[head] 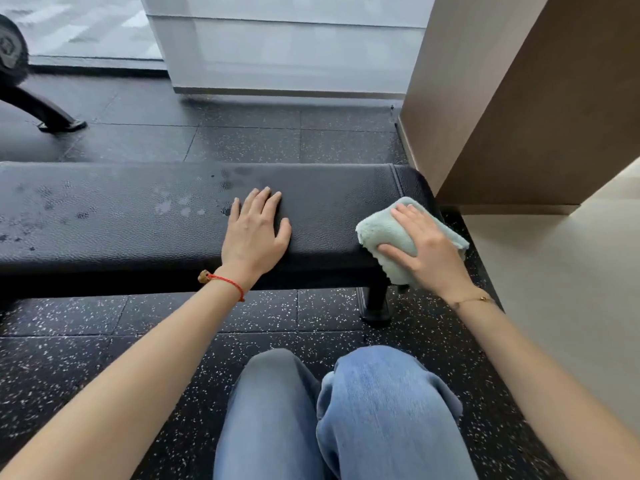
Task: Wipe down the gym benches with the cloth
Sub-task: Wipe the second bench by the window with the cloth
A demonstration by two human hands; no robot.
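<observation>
Pressing fluffy mint cloth (388,233) w/ right hand (424,252) on pebbled bench (138,216).

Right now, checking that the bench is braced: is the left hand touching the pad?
Touching. The head view shows the left hand lying flat, palm down, on the bench pad, with no gap visible.

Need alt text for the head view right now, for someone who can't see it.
A person's right hand presses a light green cloth onto the right end of a black padded gym bench, while the left hand rests flat on the pad. Wet spots remain further left.
</observation>
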